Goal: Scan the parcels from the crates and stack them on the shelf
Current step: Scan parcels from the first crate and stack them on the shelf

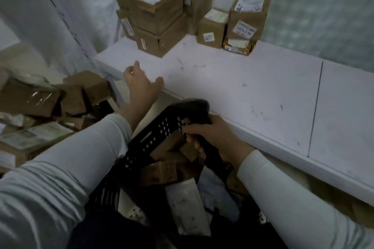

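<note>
A white shelf (242,91) runs beyond a black crate (157,127). Parcels (162,170) lie in the crate, just below our right hand (208,133), curled around a dark scanner (192,105). Our left hand (139,85), spread and empty, hovers beyond the crate's far rim.

Matt brown cardboard parcels (159,26), perforated, seemingly plastic black crate (153,137), scuffed white shelf (253,91)

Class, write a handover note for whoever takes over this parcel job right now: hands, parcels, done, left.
Left hand: open, empty, at the front edge of the shelf.
Right hand: grips the scanner beside the black crate.
Done: stacked parcels at the back of the shelf.
Left: crate parcels and a loose pile at the left, to scan and stack.
</note>
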Demonstrator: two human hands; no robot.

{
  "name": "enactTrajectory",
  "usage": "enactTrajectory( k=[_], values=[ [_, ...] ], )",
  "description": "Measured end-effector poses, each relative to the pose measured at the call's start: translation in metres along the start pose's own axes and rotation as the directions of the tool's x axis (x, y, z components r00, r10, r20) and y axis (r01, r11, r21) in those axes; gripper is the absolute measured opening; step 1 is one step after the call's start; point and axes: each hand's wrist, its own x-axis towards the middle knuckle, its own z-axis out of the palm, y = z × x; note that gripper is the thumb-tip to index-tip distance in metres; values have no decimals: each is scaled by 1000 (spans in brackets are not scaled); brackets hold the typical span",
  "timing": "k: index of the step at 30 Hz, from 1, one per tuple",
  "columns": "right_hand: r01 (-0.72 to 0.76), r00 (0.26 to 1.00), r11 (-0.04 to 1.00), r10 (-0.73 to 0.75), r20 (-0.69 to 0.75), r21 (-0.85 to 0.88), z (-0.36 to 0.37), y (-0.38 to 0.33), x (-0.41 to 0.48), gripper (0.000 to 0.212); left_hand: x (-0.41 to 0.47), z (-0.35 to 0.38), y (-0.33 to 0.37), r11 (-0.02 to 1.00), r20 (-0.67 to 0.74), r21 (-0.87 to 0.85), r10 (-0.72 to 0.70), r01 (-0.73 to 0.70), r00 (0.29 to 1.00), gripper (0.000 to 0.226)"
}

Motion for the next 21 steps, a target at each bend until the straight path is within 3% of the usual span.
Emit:
enactTrajectory(
  k=[2, 4, 7, 10, 12, 16, 21],
  values=[
    [-45, 999, 995, 47, 24, -90, 2, 20, -12, 10, -34, 1, -29, 998, 77, 53, 30, -34, 997, 65],
    [-70, 997, 989, 72, 7, -132, 1, 42, -19, 10, -65, 6, -61, 992, 241, 127, -2, -30, 970, 61],
    [-124, 991, 986, 117, -67, -112, -2, 70, -25, 11, -108, 22, -104, 966, 463, 259, -133, 10, 876, 62],
    [-185, 975, 982, 177, -135, -48, -7, 88, -25, 19, -136, 46, -140, 873, 623, 470, -221, -133, 750, 71],
    [-221, 964, 975, 214, -156, -33, -10, 96, -22, 19, -151, 58, -151, 814, 652, 544, -258, -203, 713, 77],
    [-274, 948, 961, 264, -180, -34, -17, 105, -8, 18, -156, 79, -172, 638, 635, 659, -186, -399, 750, 90],
    [-284, 944, 958, 274, -182, -34, -22, 103, 7, 16, -146, 89, -178, 518, 663, 687, -162, -509, 731, 78]
  ],
)
